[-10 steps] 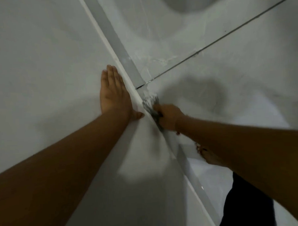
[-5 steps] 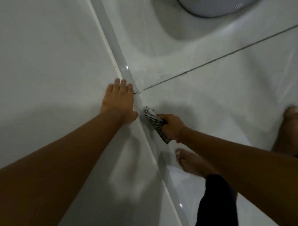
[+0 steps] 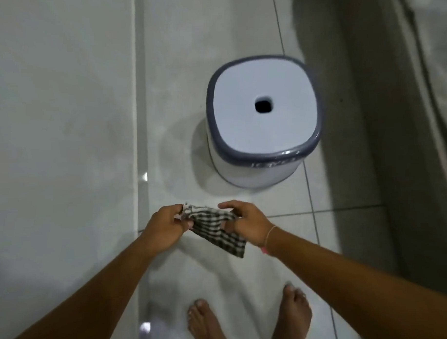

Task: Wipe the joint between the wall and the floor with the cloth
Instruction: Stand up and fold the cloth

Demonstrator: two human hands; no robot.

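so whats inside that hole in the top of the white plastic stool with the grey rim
Only darkness shows inside the small hole in the white plastic stool; its top covers whatever lies beneath.

The cloth (image 3: 217,229) is dark with a pale check, crumpled, held in the air above the floor (image 3: 179,94), its loose end drooping to the near right. The wall (image 3: 58,111) stands left; the joint (image 3: 141,121) runs near to far, glossy.

Both arms reach forward, left hand (image 3: 166,228) and right hand (image 3: 247,223) pinching with fingers (image 3: 227,206), close together.
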